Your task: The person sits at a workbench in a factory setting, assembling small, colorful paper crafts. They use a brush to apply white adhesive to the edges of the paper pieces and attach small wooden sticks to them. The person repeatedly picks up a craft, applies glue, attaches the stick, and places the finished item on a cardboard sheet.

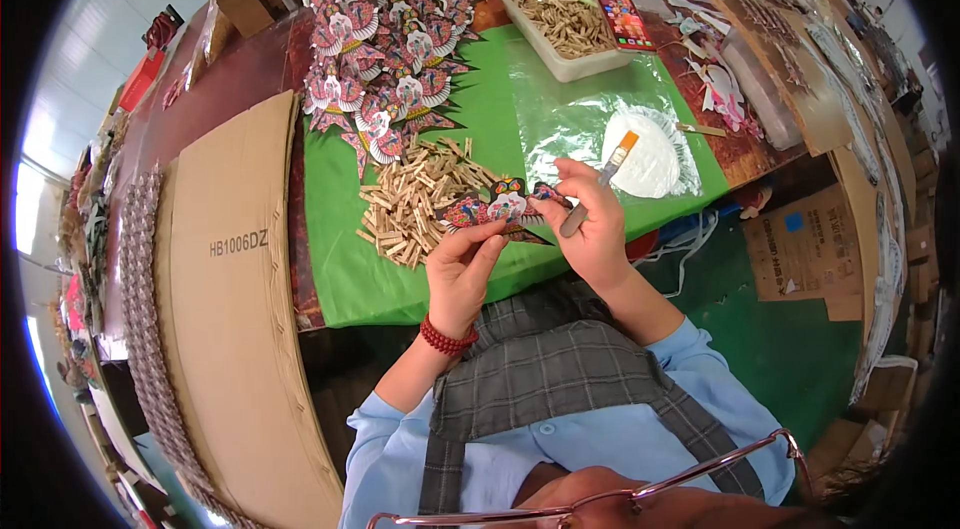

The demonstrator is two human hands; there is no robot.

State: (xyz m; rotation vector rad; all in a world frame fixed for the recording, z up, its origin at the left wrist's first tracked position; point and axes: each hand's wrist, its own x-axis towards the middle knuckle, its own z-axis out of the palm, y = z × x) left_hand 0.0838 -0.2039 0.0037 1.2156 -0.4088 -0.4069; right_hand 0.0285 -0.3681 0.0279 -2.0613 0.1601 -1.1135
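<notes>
My left hand [462, 274] pinches the left end of a small, colourful winged paper cutout [508, 201] between thumb and fingers. My right hand [595, 229] closes around a flat brush [613, 165] with an orange end and a metal band, pointing up and away. Its fingertips are also at the cutout's right side. Just left of the cutout lies a loose pile of small wooden clothespins [405, 209]. Beyond the right hand, a white paste patch [640, 159] spreads over a clear plastic sheet [548, 119]. Whether the brush carries paste cannot be seen.
Printed cutouts [390, 39] are heaped at the back left of the green cloth [345, 279]. A white tub [575, 71] of clothespins stands at the back, a phone [625, 21] leaning at its side. Cardboard [225, 309] flanks the left; a board [780, 59] the right.
</notes>
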